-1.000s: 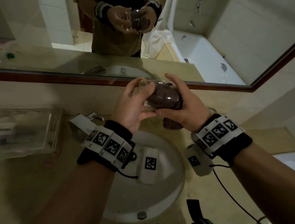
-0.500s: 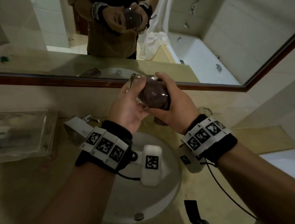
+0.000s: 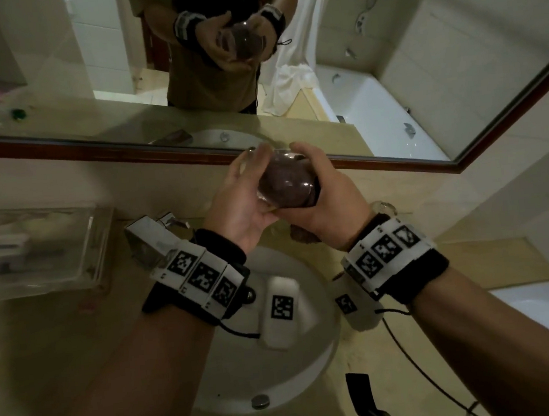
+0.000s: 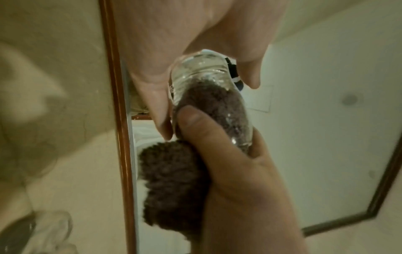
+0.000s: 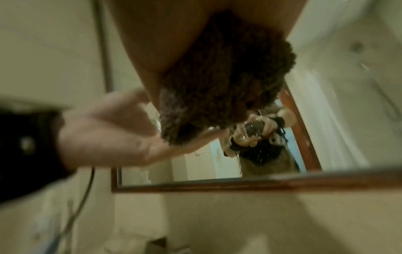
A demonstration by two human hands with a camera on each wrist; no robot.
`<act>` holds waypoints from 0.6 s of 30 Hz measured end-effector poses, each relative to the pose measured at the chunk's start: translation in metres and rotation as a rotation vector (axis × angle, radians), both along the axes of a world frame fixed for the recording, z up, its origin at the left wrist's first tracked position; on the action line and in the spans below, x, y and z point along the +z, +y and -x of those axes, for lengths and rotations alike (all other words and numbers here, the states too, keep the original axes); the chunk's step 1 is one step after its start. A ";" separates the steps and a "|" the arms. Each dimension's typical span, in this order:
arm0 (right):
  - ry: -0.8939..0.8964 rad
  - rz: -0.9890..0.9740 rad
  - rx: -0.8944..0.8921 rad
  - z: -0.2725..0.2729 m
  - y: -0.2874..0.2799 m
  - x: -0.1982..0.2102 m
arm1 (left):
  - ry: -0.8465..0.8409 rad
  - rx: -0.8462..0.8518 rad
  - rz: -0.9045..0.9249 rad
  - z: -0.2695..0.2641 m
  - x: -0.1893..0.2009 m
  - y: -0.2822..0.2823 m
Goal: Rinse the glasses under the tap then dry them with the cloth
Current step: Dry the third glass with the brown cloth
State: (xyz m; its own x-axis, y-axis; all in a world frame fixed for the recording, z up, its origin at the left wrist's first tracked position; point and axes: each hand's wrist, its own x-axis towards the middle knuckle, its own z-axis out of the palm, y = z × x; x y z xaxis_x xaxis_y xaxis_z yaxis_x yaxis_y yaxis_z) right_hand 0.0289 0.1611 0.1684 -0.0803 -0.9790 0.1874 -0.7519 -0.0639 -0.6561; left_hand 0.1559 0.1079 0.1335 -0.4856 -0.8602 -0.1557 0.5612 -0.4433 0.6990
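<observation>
Head view: glass (image 3: 284,182) held above sink (image 3: 312,353), just before mirror frame (image 3: 162,151), brown cloth (image 3: 286,187) stuffed inside. Likely drying interior, over basin so drips fall clear of counter (image 3: 39,344). Left hand (image 3: 242,200) cups glass base end, fingers curled round it, steadying. Right hand (image 3: 325,200) grips mouth end, thumb pressing cloth and glass wall together. Left wrist view: cloth tail (image 4: 174,180) bulges out below right thumb (image 4: 195,123). Both wrists raised, palms facing each other. Second glass (image 3: 382,206) on counter behind right wrist.
</observation>
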 end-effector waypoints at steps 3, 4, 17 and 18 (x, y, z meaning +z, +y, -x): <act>0.095 0.035 0.009 -0.005 0.006 0.001 | 0.026 0.026 -0.006 0.001 0.002 0.001; 0.080 0.045 0.000 -0.006 0.007 0.002 | 0.017 0.042 0.016 0.001 0.002 0.001; 0.252 0.086 0.035 -0.006 0.009 0.010 | 0.059 0.011 0.025 -0.006 0.005 0.004; 0.272 0.097 0.034 -0.008 0.011 0.010 | 0.071 0.016 0.029 -0.006 0.006 0.004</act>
State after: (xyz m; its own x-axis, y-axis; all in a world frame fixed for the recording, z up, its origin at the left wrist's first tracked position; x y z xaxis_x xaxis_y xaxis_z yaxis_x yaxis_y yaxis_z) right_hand 0.0367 0.1723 0.1779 0.0181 -0.9566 0.2908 -0.8957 -0.1447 -0.4204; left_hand 0.1623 0.1121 0.1391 -0.4810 -0.8714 -0.0962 0.6162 -0.4141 0.6699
